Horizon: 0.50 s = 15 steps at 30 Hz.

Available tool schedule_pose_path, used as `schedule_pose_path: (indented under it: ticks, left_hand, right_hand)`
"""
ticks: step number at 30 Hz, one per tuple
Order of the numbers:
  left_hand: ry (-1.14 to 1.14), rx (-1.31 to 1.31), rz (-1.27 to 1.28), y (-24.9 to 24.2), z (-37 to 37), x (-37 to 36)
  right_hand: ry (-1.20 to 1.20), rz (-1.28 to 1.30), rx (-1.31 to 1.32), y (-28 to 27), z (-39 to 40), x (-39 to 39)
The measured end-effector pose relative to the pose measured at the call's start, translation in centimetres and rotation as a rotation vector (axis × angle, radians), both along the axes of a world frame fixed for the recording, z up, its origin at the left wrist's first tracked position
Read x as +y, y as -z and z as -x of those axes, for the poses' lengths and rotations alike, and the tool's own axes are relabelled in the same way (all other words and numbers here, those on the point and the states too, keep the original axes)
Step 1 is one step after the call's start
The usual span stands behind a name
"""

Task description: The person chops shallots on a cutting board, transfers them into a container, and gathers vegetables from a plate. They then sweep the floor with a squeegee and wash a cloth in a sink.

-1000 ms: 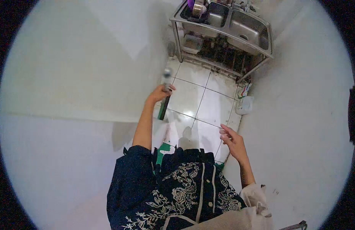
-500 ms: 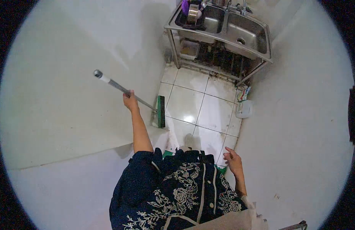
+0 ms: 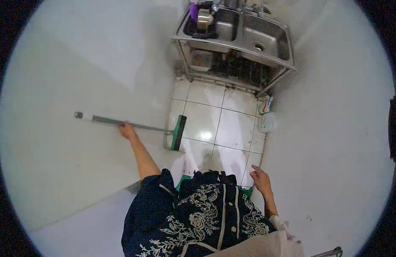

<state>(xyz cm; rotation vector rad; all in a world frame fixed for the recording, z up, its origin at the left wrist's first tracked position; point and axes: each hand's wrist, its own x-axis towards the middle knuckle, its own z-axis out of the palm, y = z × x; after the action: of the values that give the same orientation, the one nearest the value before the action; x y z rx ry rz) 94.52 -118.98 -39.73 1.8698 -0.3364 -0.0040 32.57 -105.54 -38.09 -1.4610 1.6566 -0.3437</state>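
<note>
My left hand [image 3: 128,130] is closed around the grey metal handle of a long-handled floor brush [image 3: 151,127]. Its handle lies nearly level across my view, and its pale grip end [image 3: 84,116] points left. The brush's green head [image 3: 178,132], with a dark strip along it, is at the left side of the tiled floor, close by the wall's foot. My right hand [image 3: 260,179] hangs by my right side with the index finger stretched out, holding nothing.
A double steel sink [image 3: 266,34] on a metal frame stands ahead, with a pot [image 3: 204,19] in its left basin. A white plastic jug [image 3: 267,123] and a packet [image 3: 265,105] sit by the right wall [image 3: 326,128]. White tiles [image 3: 202,115] cover the narrow floor.
My left hand has moved left and down, swinging the brush handle's end down to near level. The brush head has tilted and shifted slightly lower. The view has shifted a little; my right hand stays put.
</note>
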Motion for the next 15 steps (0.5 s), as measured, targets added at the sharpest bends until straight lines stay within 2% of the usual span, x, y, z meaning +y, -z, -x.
schedule_pose_path:
  ticks: [1, 2, 4, 6, 8, 10, 12, 15]
  left_hand:
    - [-0.002, 0.024, -0.041, 0.1, -0.5, 0.5]
    - [-0.03, 0.08, -0.218, 0.7, -1.7, 0.7]
    - [-0.08, 0.331, -0.051, 0.6, -0.9, 0.9]
    - [-0.108, 0.188, 0.034, 4.7, -2.9, 0.8]
    - [-0.097, 0.12, -0.155, 3.2, -1.6, 1.0]
    - [-0.182, 0.242, -0.15, 2.2, -0.3, 1.0]
    - [-0.06, 0.276, -0.153, 4.6, -4.6, 2.0]
    - [-0.01, 0.228, -0.111, 5.0, -6.8, 1.4]
  right_hand:
    - [-0.025, 0.046, 0.049, 0.5, 0.2, 0.3]
    - [-0.014, -0.008, 0.06, -0.1, -0.1, 0.2]
    - [-0.048, -0.022, 0.131, 1.1, 0.1, 0.5]
    - [-0.054, -0.062, 0.177, 1.5, 0.2, 1.0]
    - [-0.003, -0.042, 0.147, 1.9, 0.1, 2.2]
    - [0.018, -0.03, 0.106, 2.2, 0.6, 3.2]
    - [0.127, -0.087, 0.124, 0.7, 0.9, 5.2]
    - [0.289, -0.071, 0.11, 0.4, 2.3, 7.8]
